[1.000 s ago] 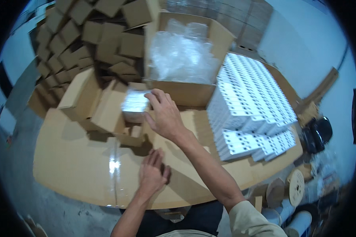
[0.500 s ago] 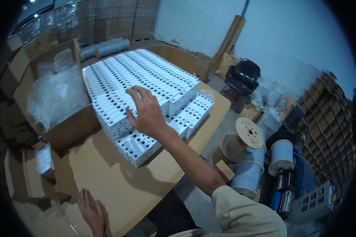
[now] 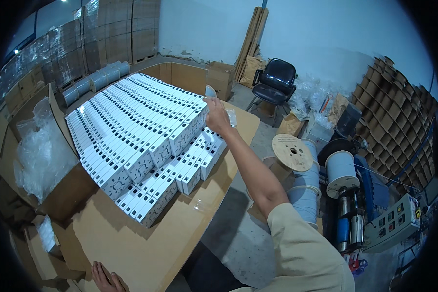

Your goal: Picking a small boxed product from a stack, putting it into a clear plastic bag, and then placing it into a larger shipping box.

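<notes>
A big stack of small white boxes (image 3: 131, 126) with dark markings fills the far half of the cardboard-topped table (image 3: 146, 243). My right hand (image 3: 217, 115) reaches out to the stack's far right end, where its fingers curl over the top edge of the end white box (image 3: 195, 118). Low at the near edge, my left hand (image 3: 107, 278) lies flat on the cardboard with fingers spread, holding nothing. Lower rows of white boxes (image 3: 180, 173) step down toward me.
An open carton of clear plastic bags (image 3: 39, 155) stands left. On the floor to the right are a black office chair (image 3: 275, 80), cable spools (image 3: 340, 168), a grey control box (image 3: 392, 224) and stacked cardboard dividers (image 3: 396, 112). Wrapped pallets (image 3: 112, 39) line the back.
My view has swung right, from the cartons to the white boxes. My right hand has gone from the small box at the cartons, across the stack, to its far right end. The left hand stays low.
</notes>
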{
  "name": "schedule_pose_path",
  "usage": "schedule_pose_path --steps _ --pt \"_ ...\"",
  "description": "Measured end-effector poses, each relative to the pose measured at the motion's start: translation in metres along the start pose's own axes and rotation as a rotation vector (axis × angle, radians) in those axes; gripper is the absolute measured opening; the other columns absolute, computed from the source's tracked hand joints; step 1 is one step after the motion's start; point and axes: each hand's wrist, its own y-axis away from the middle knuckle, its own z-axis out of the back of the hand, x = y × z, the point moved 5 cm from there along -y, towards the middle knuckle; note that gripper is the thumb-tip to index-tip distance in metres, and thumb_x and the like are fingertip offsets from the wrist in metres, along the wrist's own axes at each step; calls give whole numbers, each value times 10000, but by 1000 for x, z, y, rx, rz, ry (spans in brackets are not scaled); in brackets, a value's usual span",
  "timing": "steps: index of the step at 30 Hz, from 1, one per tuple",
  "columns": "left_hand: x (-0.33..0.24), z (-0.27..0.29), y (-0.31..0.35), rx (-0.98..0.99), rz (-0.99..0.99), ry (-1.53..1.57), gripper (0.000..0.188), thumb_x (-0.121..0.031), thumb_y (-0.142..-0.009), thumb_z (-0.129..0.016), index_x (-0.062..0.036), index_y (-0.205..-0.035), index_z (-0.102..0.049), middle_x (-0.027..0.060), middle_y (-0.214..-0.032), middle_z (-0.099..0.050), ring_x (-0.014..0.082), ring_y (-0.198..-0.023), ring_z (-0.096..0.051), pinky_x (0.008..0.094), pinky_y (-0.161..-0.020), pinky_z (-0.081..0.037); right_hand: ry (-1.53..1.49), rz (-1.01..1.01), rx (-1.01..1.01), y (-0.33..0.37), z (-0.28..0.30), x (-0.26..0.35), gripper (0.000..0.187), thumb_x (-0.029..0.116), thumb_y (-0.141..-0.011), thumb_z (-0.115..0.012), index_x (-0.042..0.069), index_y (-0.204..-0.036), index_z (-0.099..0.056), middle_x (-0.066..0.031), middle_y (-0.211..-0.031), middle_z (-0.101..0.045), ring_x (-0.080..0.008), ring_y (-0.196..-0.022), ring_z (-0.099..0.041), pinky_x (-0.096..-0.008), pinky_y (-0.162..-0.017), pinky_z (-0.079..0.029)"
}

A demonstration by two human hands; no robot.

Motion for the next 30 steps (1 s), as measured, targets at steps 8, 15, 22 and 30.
schedule_pose_path --steps 8,15,22,30 --pt "-3 3 0 10 14 -13 552 -309 -1033 -515 77 -1428 -491 265 -1519 -451 440 -1427 -381 499 -1208 -264 55 -13 144 1 -14 -22 647 -58 -767 -682 200 -1345 -548 -207 -1440 -440 -419 -1286 -505 -481 -1055 -467" --pt "1 -1 -3 17 6 0 539 -292 -1035 -517 66 -1436 -487 263 -1525 -444 434 -1438 -365 499 -1209 -261 -88 22 57 -5 -18 -41 578 -142 -750 -616 108 -1260 -510 -212 -1257 -524 -446 -1183 -549 -474 -989 -478" --pt "0 1 0 13 21 -9 542 -290 -1033 -521 62 -1444 -479 263 -1526 -442 439 -1430 -373 499 -1205 -268 -131 -39 91 7 -14 -52 482 -182 -698 -591 67 -1111 -614 -187 -1192 -549 -415 -1171 -539 -441 -991 -458" --pt "6 -1 3 19 8 -22 560 -321 -1027 -536 53 -1441 -489 258 -1522 -449 439 -1423 -384 499 -1198 -284 -105 4 4 25 15 -38 409 -138 -725 -637 58 -1083 -643 -171 -1128 -581 -393 -1099 -579 -437 -928 -499"
